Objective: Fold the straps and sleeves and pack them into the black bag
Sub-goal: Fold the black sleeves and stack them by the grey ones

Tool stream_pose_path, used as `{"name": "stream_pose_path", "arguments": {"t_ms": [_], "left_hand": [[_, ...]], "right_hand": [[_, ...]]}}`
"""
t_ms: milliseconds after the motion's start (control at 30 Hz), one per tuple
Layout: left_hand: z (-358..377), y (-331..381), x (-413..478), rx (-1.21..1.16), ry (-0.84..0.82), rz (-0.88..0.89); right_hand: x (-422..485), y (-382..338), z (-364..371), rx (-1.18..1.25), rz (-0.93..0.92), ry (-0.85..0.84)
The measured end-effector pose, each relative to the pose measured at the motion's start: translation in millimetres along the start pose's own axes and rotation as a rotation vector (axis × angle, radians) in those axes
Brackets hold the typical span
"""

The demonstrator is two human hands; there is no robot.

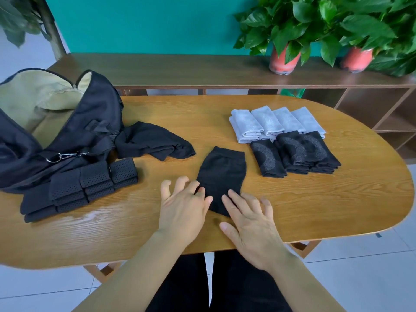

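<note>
1 black bag (pixel 96 122) gaping, tan lining (pixel 33 97) showing, folded straps (pixel 85 188) beside it

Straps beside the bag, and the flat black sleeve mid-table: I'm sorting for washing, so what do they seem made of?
The straps look like a soft, matte synthetic, perhaps neoprene-like foam: small punched holes cover them, and their folds stay thick. The sleeve looks like a thin, matte stretch knit that lies limp and flat, with a hemmed band at its far end. The exact fibre cannot be told.
</note>
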State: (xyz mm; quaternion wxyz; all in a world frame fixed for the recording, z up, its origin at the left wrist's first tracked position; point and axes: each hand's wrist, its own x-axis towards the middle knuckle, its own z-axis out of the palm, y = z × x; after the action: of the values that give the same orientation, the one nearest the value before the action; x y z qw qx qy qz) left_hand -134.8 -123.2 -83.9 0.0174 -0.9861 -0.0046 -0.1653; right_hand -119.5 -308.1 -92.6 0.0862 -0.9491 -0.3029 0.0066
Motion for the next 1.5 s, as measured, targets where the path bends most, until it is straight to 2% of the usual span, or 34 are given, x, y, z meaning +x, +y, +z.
{"name": "stream_pose_path", "arguments": {"t_ms": [233, 333, 400, 467, 533, 633, 700, 833, 967, 1100, 1267, 1400, 1500], "left_hand": [[2.7, -10.1, 15.5, 0.026, -0.023, -0.118], [3.3, -11.1, 17.0, 0.002, -0.013, -0.130], [5.0, -10.1, 16.0, -0.050, 0.031, -0.140], [4.4, -3.9, 14.7, -0.135, 0.072, -0.156], [2.0, 8.8, 15.5, -0.182, 0.084, -0.150], [2.1, 31.4, 20.6, -0.194, 0.051, -0.134], [5.2, 43.0, 24.8, -0.171, -0.003, -0.141], [13.3, 51.8, 28.1, -0.138, -0.069, -0.162], [14.3, 43.6, 28.4, -0.114, -0.075, -0.122], [10.6, 18.8, 29.2, -0.159, -0.131, -0.020], [17.4, -2.1, 33.4, -0.179, -0.145, 0.152], [8.3, -4.1, 36.6, -0.184, -0.208, 0.182], [2.5, -0.3, 32.0, -0.187, -0.173, 0.206]], "right_hand": [[-9.0, -27.1, 12.3, -0.019, -0.049, -0.035], [-7.3, -23.1, 6.4, 0.088, -0.069, -0.027], [-2.7, -15.3, -2.6, 0.218, -0.072, 0.041], [5.8, -3.9, -13.3, 0.238, -0.045, 0.187], [21.2, 10.9, -20.5, 0.160, -0.019, 0.314], [51.3, 28.0, -24.7, 0.007, -0.016, 0.369], [71.0, 35.5, -25.0, -0.084, -0.041, 0.358], [94.2, 42.3, -18.9, -0.230, -0.105, 0.159], [93.3, 40.6, -21.0, -0.306, -0.027, 0.037], [77.8, 33.8, -19.9, -0.365, 0.033, 0.036], [57.0, 30.4, -4.3, -0.289, 0.098, 0.210], [45.7, 24.1, -3.2, -0.284, 0.131, 0.190], [43.4, 26.0, -9.1, -0.239, 0.118, 0.225]]}}
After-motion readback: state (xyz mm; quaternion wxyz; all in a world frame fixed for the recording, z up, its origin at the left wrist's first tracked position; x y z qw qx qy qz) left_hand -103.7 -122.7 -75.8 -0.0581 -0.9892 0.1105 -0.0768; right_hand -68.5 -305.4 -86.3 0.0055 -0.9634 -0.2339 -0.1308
